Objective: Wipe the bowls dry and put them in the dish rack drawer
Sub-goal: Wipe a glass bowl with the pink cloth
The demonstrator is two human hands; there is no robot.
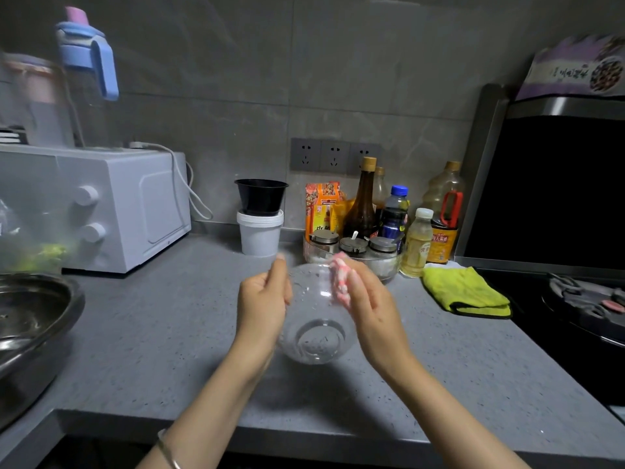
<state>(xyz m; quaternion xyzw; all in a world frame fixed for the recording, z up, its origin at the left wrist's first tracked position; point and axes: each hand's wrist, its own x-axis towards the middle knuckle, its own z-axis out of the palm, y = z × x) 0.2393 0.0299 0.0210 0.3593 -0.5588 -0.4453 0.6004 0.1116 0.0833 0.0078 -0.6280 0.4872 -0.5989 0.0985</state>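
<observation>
Left hand (263,299), fingers curled, grips a tilted glass bowl (314,330) by its rim; right hand (370,309) fingers pinch a pink cloth (340,279) to the bowl's opposite rim.

Domestic kitchen: a grey speckled counter (135,333) runs along a grey tiled wall (236,62) with a row of wall sockets (334,155) at 12 o'clock. A white countertop oven (111,204) stands at 10 o'clock and a steel basin (30,316) at 9 o'clock. Condiment bottles (363,204) and lidded seasoning jars (353,245) cluster at 1 o'clock, beside a black cooker (541,333) at 3 o'clock.
</observation>
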